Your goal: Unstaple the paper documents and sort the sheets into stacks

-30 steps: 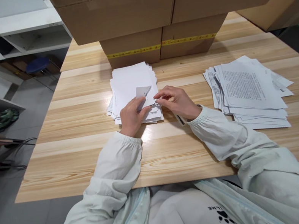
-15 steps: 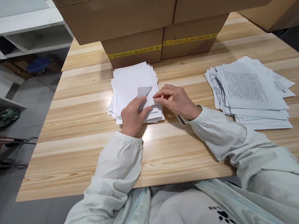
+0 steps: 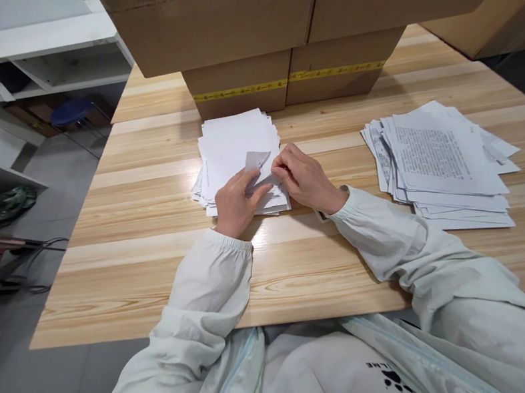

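A stack of white paper sheets [image 3: 230, 141] lies on the table in front of me, its edges uneven. Over its near part, my left hand [image 3: 237, 202] grips a small folded piece of paper [image 3: 256, 159] between thumb and fingers. My right hand [image 3: 304, 177] is at the stack's right edge, close to that paper, with thumb and forefinger pinched together. Whatever may be in this pinch is too small or hidden to make out. Farther right lies a second, fanned-out pile of printed sheets [image 3: 435, 156], with neither hand touching it.
Large cardboard boxes [image 3: 225, 13] are stacked at the back of the wooden table [image 3: 149, 243], the lower ones banded with yellow tape. Another carton [image 3: 498, 6] stands at the back right. To the left are white shelves [image 3: 36, 40] and a blue stool [image 3: 72, 111].
My right hand has turned slightly and its fingers have curled in more tightly beside the paper. The left hand keeps its hold almost unchanged. The whole view has shifted a little.
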`<state>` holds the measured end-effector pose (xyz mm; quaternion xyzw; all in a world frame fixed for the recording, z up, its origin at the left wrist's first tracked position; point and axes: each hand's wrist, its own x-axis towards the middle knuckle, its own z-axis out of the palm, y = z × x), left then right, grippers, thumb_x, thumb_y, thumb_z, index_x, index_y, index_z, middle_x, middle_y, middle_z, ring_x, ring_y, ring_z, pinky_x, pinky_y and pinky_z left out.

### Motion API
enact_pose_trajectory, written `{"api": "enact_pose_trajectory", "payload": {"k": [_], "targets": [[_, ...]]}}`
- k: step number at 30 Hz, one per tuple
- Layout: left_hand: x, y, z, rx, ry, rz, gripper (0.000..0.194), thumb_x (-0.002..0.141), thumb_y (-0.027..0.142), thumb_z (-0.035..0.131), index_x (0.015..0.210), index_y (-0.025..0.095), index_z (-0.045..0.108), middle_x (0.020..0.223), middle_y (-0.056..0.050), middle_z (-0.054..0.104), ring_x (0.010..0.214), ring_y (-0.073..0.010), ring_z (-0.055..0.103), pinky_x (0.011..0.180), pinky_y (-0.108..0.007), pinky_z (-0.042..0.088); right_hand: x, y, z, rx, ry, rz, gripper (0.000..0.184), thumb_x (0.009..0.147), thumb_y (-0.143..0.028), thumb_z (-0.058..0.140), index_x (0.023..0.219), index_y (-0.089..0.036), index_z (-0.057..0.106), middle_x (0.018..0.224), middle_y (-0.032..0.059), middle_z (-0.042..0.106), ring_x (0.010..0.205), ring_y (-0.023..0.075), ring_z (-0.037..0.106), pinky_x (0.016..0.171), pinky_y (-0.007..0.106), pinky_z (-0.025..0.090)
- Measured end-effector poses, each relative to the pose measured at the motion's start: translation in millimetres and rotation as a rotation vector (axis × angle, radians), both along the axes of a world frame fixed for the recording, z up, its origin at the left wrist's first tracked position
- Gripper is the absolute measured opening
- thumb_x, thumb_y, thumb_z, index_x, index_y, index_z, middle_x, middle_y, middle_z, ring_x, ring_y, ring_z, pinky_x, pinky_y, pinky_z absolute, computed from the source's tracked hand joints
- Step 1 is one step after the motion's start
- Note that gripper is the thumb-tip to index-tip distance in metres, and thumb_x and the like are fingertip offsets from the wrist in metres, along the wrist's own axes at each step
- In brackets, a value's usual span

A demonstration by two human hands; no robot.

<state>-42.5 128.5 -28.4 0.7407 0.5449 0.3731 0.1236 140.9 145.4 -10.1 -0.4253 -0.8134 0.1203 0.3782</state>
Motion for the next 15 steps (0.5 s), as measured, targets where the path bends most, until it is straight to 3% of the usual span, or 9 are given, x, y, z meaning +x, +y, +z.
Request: {"api": "enact_pose_trajectory", "payload": {"k": [3, 5, 8, 12, 15], "targets": [[-1.6, 3.2, -3.5, 0.014, -0.063, 0.038, 0.018, 0.089, 0.031, 0.064, 0.099, 0.023, 0.076, 0.098, -0.004, 0.077, 0.088, -0.0183, 0.070, 0.079, -0.028, 0.051, -4.8, -2.5, 2.3, -0.021, 0.072, 0.017, 0.017, 0.099, -0.030, 0.042, 0.084, -0.023, 0.047, 0.088, 0.0050, 0.055, 0.079, 0.0181, 0.051, 0.068, 0.032, 0.038], [-3.8, 3.8, -3.7, 0.060, -0.146, 0.137, 0.018, 0.091, 0.029, 0.059, 0.092, 0.022, 0.076, 0.091, -0.004, 0.078, 0.083, -0.0176, 0.070, 0.079, -0.028, 0.051, -6.6, -4.6, 3.6, -0.089, 0.168, 0.014, 0.019, 0.098, -0.038, 0.046, 0.086, -0.023, 0.047, 0.085, 0.0033, 0.056, 0.074, 0.0162, 0.051, 0.067, 0.031, 0.041], [-6.1, -3.4, 2.8, 0.171, -0.220, 0.229, 0.024, 0.094, 0.032, 0.054, 0.095, 0.022, 0.075, 0.097, -0.005, 0.078, 0.092, -0.0197, 0.071, 0.086, -0.032, 0.053, -6.5, -4.1, 6.7, -0.352, 0.398, 0.028, 0.036, 0.094, -0.057, 0.050, 0.084, -0.022, 0.049, 0.079, 0.0017, 0.059, 0.067, 0.0137, 0.055, 0.063, 0.029, 0.045], [1.5, -26.3, 13.9, 0.186, -0.209, 0.010, 0.022, 0.092, 0.032, 0.057, 0.098, 0.023, 0.076, 0.117, -0.008, 0.074, 0.115, -0.0247, 0.067, 0.103, -0.041, 0.050, 1.1, 5.9, 15.3, -0.777, 0.714, 0.078, 0.064, 0.087, -0.079, 0.034, 0.093, -0.019, 0.057, 0.074, 0.0044, 0.066, 0.065, 0.0146, 0.063, 0.059, 0.028, 0.051], [15.8, -43.6, 15.4, 0.072, -0.263, -0.186, 0.019, 0.091, 0.029, 0.058, 0.092, 0.025, 0.077, 0.118, -0.007, 0.074, 0.122, -0.0262, 0.064, 0.111, -0.046, 0.045, 12.8, 9.8, 19.6, -0.841, 0.739, 0.093, 0.070, 0.084, -0.080, 0.039, 0.100, -0.016, 0.062, 0.078, 0.0063, 0.070, 0.071, 0.0167, 0.066, 0.061, 0.029, 0.052]]}}
